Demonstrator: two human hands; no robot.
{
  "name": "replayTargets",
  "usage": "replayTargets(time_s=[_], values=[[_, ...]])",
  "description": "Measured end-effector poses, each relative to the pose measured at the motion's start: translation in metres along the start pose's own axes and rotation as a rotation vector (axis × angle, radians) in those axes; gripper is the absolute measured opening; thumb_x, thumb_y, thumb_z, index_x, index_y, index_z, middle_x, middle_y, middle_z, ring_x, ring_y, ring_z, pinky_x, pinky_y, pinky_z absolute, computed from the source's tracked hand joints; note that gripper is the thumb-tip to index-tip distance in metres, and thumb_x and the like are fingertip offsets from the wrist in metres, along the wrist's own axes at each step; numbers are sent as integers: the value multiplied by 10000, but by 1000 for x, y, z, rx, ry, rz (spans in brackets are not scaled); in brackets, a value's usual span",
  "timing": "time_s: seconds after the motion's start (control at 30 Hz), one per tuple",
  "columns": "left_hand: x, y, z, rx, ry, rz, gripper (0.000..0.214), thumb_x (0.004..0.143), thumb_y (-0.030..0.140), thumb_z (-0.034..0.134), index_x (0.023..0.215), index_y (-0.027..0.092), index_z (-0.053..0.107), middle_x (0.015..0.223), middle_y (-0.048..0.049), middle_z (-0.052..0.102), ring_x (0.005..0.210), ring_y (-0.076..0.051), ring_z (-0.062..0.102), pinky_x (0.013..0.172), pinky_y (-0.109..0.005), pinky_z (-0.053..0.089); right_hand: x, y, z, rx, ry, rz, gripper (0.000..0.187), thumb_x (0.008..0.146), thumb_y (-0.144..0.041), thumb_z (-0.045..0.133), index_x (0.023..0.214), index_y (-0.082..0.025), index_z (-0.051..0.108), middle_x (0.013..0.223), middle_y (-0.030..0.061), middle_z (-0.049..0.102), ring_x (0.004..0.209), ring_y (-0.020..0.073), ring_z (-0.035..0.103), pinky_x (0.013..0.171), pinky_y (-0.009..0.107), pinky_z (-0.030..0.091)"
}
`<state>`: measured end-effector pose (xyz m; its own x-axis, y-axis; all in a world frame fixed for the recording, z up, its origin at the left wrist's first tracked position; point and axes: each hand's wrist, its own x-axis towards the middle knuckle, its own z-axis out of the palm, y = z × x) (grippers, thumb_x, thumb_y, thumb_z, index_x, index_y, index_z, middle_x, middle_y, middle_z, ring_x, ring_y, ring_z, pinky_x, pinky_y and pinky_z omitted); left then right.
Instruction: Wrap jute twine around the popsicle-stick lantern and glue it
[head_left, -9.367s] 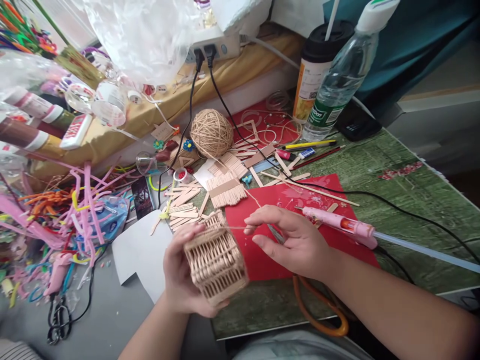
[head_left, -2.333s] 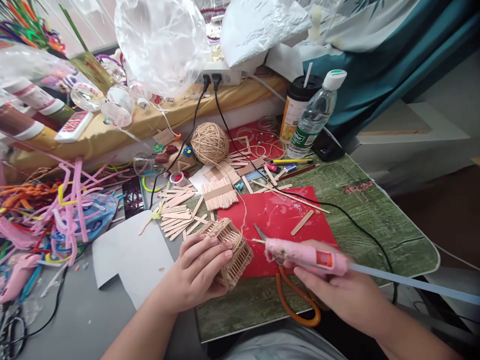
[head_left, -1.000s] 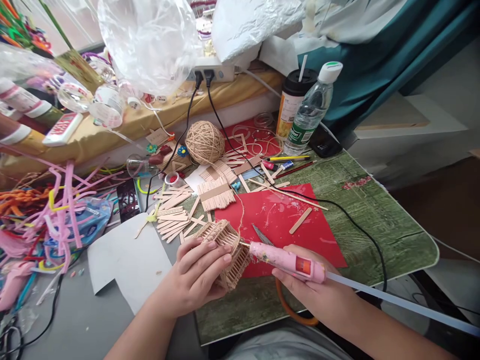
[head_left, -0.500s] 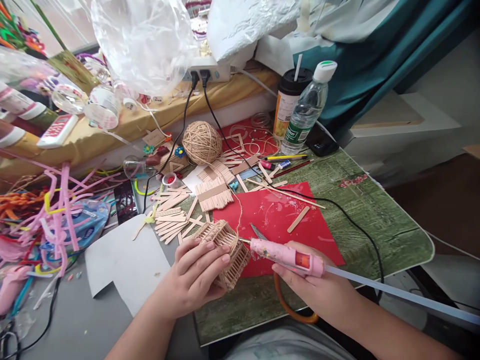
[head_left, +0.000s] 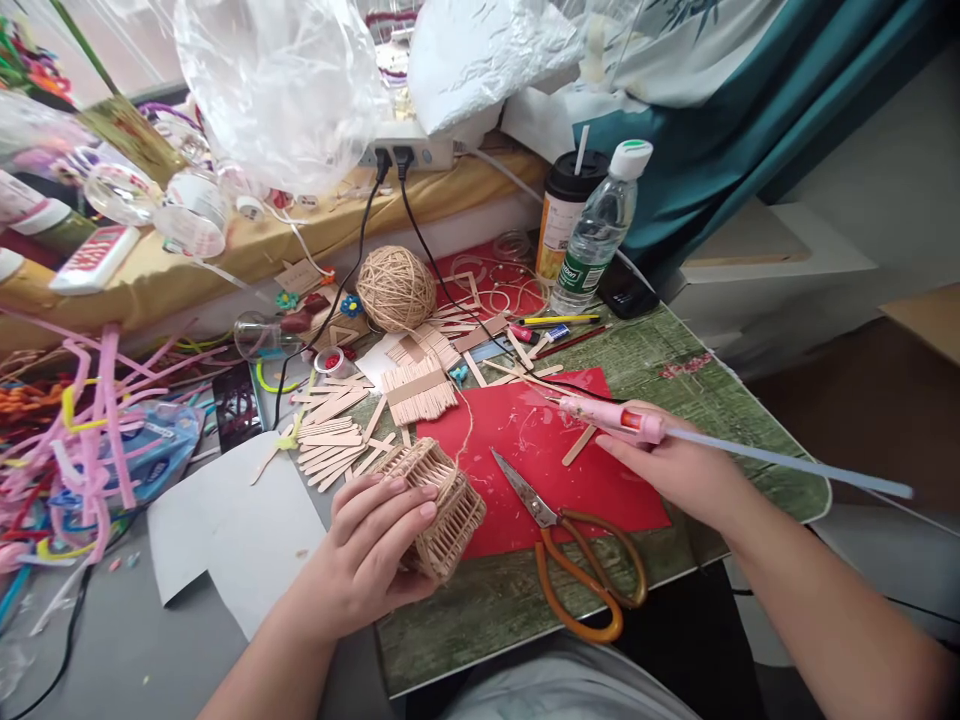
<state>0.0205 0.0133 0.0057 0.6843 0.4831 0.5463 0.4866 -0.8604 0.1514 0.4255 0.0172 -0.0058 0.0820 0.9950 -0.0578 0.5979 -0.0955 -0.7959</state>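
Observation:
My left hand (head_left: 371, 545) grips a small box-like craft of popsicle sticks (head_left: 442, 505), held just above the table's near edge. A strand of twine runs from it up toward the twine ball (head_left: 395, 288). My right hand (head_left: 675, 465) holds a pink glue gun (head_left: 611, 417) with a long clear glue stick out its back. The gun hovers over the far right of the red paper sheet (head_left: 555, 455), away from the craft. Orange-handled scissors (head_left: 570, 545) lie between my hands on the red sheet and green mat.
Loose popsicle sticks (head_left: 337, 440) and stick panels (head_left: 416, 390) lie left of the red sheet. A water bottle (head_left: 596, 232) and a lidded cup (head_left: 562, 215) stand at the back. Pipe cleaners (head_left: 82, 410) pile up at left. Black cords cross the table.
My right hand has pulled the glue gun away from the craft, up and to the right over the red sheet. The scissors are now uncovered. My left hand keeps the craft.

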Motion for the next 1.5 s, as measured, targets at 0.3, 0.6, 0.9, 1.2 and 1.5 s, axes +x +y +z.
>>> replayTargets(time_s=[0.3,0.6,0.9,1.2,1.5], values=[[1,2,-2,3,11,13,636,953,414,784,1497,153,581,1238,-176,770,1277,-324,605,1212,-531,454,-10,28,1,-167,105,-53,412,843,-517,827,1112,-241,680,1172,87,703,1080,311,686,953,432,542],[0,5,-3,23,54,37,480,959,420,775,1362,179,674,1169,-149,763,1208,-292,604,1206,-513,469,-70,-19,28,-146,74,-681,425,877,-71,722,1242,-276,643,1138,85,733,1055,279,697,991,468,567],[3,9,-4,-31,173,-38,601,912,502,799,1419,237,613,1138,-126,743,1130,-293,627,1117,-516,542,34,-90,82,301,-436,-701,313,1049,-137,557,1325,-219,680,1250,101,780,1187,225,719,1079,421,575],[5,4,0,-42,179,-89,578,986,543,684,1471,244,588,1101,-117,734,1082,-293,627,1055,-515,570,37,-73,92,519,-289,-740,183,1083,-221,586,1200,-242,725,929,29,775,801,157,662,774,296,548],[6,1,2,-57,128,-68,575,944,452,775,1441,210,619,1142,-121,725,1140,-289,618,1147,-510,518,37,-65,94,415,-235,-809,212,1058,-151,559,1174,-238,714,814,13,720,745,171,619,745,311,511]])
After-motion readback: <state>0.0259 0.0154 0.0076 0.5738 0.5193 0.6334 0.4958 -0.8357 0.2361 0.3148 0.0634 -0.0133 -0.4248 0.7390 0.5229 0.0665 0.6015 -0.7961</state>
